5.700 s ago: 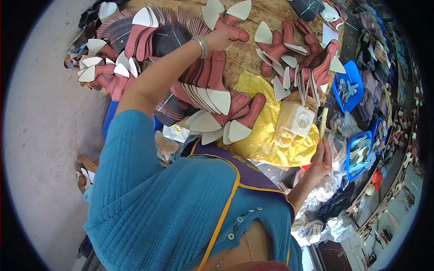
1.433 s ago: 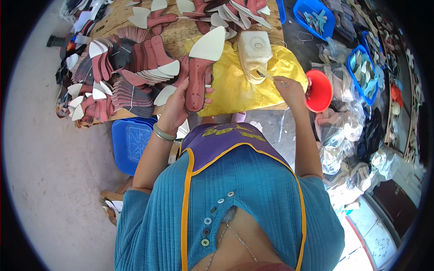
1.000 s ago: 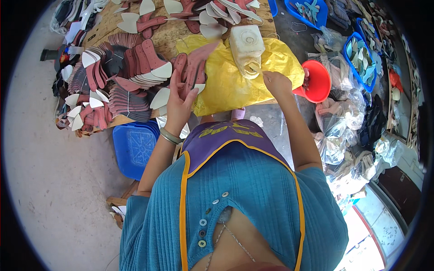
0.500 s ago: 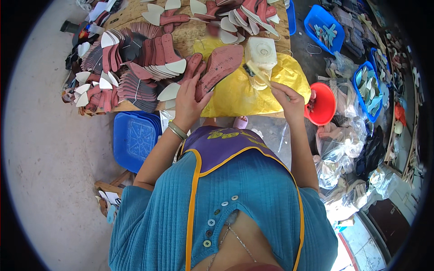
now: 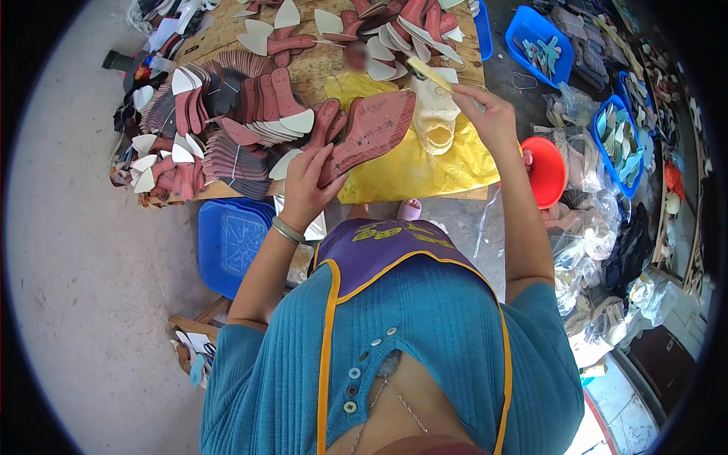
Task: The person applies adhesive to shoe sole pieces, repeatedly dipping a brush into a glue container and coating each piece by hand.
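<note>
My left hand [image 5: 309, 184] grips a dark red shoe insole [image 5: 377, 129] by its narrow end, the broad end pointing away to the right, above a yellow plastic sheet [image 5: 371, 173]. Between the fingers of my right hand [image 5: 489, 117] is a brush [image 5: 432, 76] with a pale handle. Its dark bristles are at the far left end, over the back of a white plastic bottle [image 5: 437, 106]. The bottle lies on the sheet with its round mouth facing me. Whether the bristles touch the bottle, I cannot tell.
Piles of red insoles [image 5: 284, 95] with white tips and tied grey bundles [image 5: 241, 161] cover the wooden table's left. More insoles lie along the back. Blue basins [image 5: 231, 243] stand below left; a red bucket [image 5: 544, 173] and blue baskets [image 5: 540, 45] are on the right.
My right hand has raised the brush away from me, from beside the bottle to over its far end. My left hand keeps hold of the insole, which has shifted slightly nearer and right.
</note>
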`<state>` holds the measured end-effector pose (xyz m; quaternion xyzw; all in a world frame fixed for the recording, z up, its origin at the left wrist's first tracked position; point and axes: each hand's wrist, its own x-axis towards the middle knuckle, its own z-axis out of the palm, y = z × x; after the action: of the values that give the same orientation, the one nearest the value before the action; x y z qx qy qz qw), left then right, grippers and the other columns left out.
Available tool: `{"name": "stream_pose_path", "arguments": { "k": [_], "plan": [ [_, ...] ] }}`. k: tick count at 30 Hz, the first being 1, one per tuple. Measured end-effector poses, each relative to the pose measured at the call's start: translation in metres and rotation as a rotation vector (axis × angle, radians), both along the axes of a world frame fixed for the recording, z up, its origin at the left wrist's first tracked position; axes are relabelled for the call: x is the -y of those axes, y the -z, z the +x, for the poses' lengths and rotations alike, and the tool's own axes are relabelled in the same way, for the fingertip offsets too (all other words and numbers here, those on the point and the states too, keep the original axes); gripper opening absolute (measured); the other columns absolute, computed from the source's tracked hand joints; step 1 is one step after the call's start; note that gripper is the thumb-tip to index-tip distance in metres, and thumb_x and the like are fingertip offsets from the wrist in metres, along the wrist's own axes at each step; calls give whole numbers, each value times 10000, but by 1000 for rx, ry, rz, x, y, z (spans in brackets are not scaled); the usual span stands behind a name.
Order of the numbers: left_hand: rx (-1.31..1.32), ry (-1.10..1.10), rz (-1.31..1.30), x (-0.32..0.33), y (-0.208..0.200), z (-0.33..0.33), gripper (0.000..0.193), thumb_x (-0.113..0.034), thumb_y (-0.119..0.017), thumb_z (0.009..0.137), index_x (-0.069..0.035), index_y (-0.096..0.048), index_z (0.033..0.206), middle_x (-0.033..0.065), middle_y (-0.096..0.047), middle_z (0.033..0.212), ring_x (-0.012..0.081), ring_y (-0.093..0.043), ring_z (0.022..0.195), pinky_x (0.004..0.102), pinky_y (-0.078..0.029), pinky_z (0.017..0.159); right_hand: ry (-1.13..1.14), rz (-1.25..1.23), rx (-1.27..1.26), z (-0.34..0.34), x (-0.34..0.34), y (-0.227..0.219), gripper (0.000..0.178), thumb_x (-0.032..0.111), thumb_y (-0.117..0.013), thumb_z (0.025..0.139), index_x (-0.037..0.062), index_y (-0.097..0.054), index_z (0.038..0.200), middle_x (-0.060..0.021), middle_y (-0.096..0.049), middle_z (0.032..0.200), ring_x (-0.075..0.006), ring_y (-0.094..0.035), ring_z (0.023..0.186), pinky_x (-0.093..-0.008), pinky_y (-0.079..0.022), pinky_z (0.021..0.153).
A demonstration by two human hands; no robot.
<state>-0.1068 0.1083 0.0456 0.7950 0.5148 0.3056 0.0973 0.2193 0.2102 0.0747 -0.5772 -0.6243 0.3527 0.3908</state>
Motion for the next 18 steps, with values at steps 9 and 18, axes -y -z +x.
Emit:
{"name": "stream_pose_path", "arguments": {
  "k": [9, 18],
  "plan": [
    [-211, 12, 134, -5, -3, -5, 637, -222, -783, 658, -58, -531, 1220, 100, -564, 1102, 283, -546, 940, 406, -413, 802, -163, 146, 408, -19, 4, 1, 221, 225, -669, 824, 154, -708, 1030, -79, -671, 859, -237, -627, 702, -275, -504, 649],
    [-200, 11, 104, -2, 5, -17, 640, -226, -784, 655, -59, -533, 1220, 92, -564, 1100, 283, -541, 944, 402, -405, 816, -233, 87, 284, -62, 30, -40, 227, 262, -666, 818, 138, -715, 1002, -112, -685, 882, -277, -652, 734, -328, -511, 665]
  ]
}}
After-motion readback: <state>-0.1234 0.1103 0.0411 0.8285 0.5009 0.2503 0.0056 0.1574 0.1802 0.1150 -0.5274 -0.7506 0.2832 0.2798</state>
